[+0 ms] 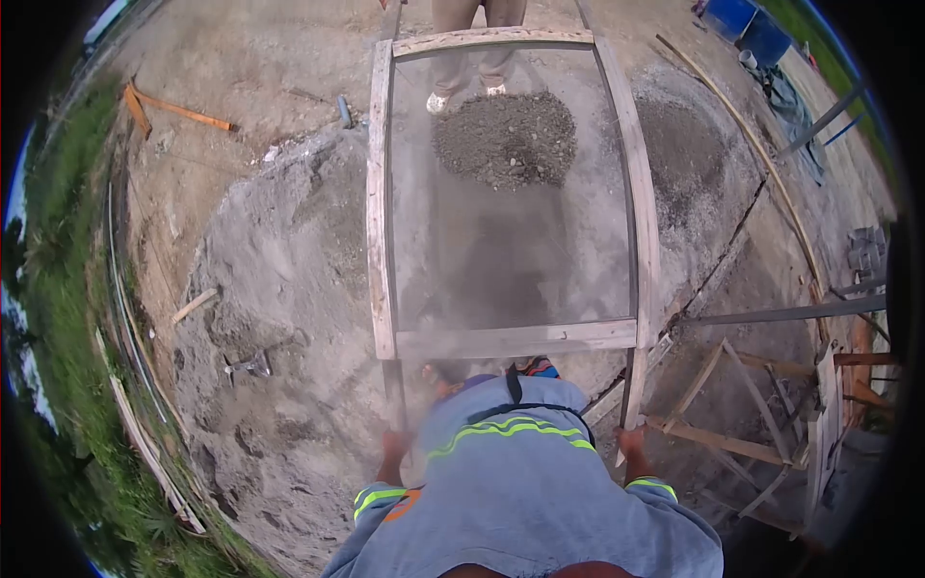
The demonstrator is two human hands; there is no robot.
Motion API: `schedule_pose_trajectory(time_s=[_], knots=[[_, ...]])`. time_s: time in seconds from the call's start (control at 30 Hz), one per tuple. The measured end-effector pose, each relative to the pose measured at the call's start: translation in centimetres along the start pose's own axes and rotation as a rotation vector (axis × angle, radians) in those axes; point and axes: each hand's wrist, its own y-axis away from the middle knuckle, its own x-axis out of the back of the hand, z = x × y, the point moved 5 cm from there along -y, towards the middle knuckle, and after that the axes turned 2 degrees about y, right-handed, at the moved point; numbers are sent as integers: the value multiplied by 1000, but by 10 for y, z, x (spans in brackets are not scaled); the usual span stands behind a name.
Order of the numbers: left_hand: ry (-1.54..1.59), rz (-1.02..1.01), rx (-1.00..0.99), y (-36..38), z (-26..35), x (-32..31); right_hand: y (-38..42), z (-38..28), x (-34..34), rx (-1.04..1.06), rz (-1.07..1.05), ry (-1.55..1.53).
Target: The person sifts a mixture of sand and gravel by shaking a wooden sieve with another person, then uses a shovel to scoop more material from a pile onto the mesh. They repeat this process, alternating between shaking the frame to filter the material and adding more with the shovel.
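Note:
A large framed sand sieve (515,339) of pale wood and fine mesh stretches out in front of me. My left hand (394,449) is closed around the end of its left handle, and my right hand (631,443) grips the right handle. On the far half of the mesh lies a heap of grey gravel (506,140). Nearer to me, a darker patch of fine material or shadow shows through the mesh. Another person (479,14) stands at the far end, with legs and shoes partly seen through the mesh; that person's hands are mostly out of view.
A wide mound of grey sand (279,250) lies to the left, with a dark sandy patch (679,144) to the right. A wooden trestle-like structure (752,405) stands near my right side. Beyond are a long pole (742,125), blue drums (764,39) and an orange bar (183,111).

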Motion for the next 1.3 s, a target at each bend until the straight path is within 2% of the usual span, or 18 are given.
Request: schedule_pose_trajectory(time_s=[0.1,0.17,0.23,0.27,0.3,0.33,0.37,0.4,0.47,0.57,0.63,0.77,0.8,0.83,1.0,1.1,1.27,1.3], knots=[[-155,-20,-192,-2,27,10,-13,8,-9,-27,49,122],[68,-166,-34,-38,56,14,-50,-15,-33,-186,-201,-77],[151,-171,-73,-98,102,25,-131,-28,-77,12,-177,-219],[80,-140,-396,-110,151,48,-133,-96,-54,52,-274,-255],[159,-116,-157,-106,198,82,-119,-177,-16,195,-265,-220],[199,-107,-459,-122,230,104,-142,-213,-9,359,-133,-90],[143,1,-345,-97,280,146,-164,-248,-1,501,29,54],[230,27,-362,-99,304,169,-147,-299,33,176,-144,-13],[233,66,-362,-91,340,210,-98,-374,87,144,-184,-161],[203,115,-380,-88,311,195,-101,-351,72,74,-229,-98],[218,103,-338,-75,250,141,-133,-255,13,402,1,235],[267,-10,-47,-30,97,45,-47,-100,-13,-14,-264,-265],[216,-5,37,-5,80,43,-56,-26,-35,-47,-218,27],[164,23,-6,-23,21,12,8,-98,22,-122,-222,106],[53,-84,-159,-35,-10,6,6,-46,0,-89,-167,216],[170,-78,9,-89,64,31,-35,-112,-15,-122,-261,-42],[204,-11,-347,-113,275,152,-166,-251,-5,162,-93,2],[233,43,-317,-115,300,171,-108,-329,54,113,-181,-76]])
